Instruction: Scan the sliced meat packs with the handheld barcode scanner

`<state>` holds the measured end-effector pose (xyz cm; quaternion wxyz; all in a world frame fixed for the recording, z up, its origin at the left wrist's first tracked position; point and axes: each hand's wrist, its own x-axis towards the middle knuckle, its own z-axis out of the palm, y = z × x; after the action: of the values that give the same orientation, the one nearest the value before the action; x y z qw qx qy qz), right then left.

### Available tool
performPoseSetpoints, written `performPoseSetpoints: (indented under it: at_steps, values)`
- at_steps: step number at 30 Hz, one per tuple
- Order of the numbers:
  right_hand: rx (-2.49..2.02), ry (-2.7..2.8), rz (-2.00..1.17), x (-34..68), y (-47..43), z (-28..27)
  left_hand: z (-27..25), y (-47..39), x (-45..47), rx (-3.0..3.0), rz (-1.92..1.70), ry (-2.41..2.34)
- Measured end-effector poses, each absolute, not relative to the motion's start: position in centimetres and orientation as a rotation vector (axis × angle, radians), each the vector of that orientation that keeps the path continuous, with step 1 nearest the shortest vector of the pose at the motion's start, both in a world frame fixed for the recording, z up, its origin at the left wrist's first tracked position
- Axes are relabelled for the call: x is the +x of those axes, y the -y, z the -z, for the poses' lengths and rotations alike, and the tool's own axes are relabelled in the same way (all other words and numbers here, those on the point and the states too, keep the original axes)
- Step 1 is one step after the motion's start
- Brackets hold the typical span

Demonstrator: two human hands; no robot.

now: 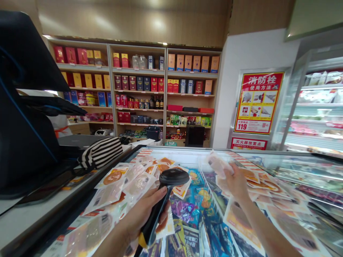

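Black scanner (172, 180) clamped in left hand (144, 210); translucent packet (217, 165) pinched in right hand (237, 184); hands well apart

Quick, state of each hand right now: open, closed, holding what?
Left hand: closed around a black handheld scanner.
Right hand: closed, pinching a pale plastic packet.

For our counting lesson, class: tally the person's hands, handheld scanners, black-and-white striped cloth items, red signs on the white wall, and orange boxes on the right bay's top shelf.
Hands: 2 (left hand, right hand)
Handheld scanner: 1
Striped cloth item: 1
Red signs: 2 (upper sign, lower sign)
Orange boxes: 6
Total: 12
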<state>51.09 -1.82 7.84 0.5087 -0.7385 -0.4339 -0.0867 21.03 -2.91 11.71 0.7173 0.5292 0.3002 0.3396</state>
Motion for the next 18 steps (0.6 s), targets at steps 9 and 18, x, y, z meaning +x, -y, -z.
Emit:
performPoseSetpoints:
  at_steps: [9, 18]
  values:
    - [-2.160, 1.122, 0.841, 60.0, 5.3, -7.3, -12.2, 2.3, 20.3, 1.138, -0.761, -0.749]
    - [-2.075, 1.173, 0.884, 56.8, 4.4, -8.0, -12.5, 1.9, 19.9, 1.150, -0.865, -0.830]
